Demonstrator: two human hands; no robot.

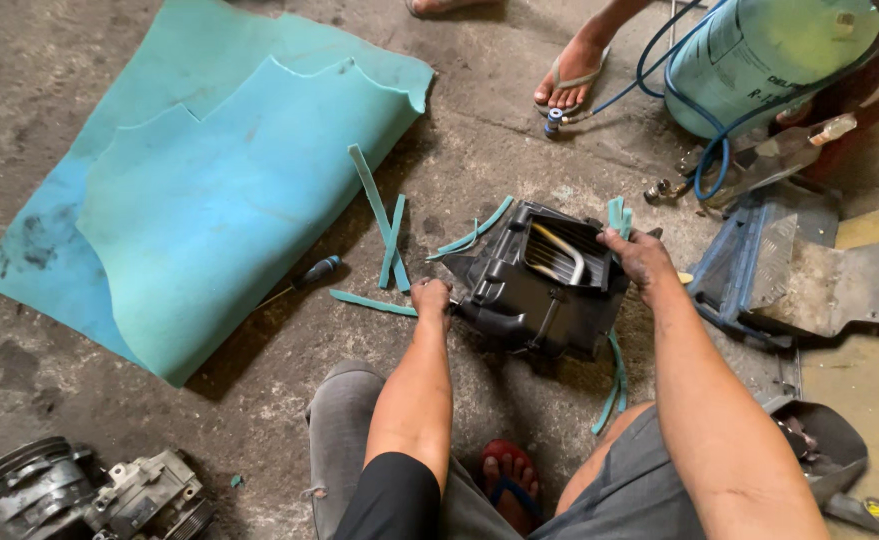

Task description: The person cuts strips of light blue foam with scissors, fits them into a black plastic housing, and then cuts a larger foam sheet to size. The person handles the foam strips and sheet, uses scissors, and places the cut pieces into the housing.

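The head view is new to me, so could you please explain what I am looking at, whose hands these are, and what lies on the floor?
One camera sits on a person's head and looks down, so the two bare arms reaching from the bottom edge are that person's own. They sit on a concrete floor. The left hand and right hand hold a black plastic housing by its two sides; metal tubes show inside it. Teal foam strips lie about, beside a large teal foam sheet and a screwdriver. A compressor lies bottom left, a gas cylinder with blue hoses top right. The sandalled foot at the top belongs to someone else.
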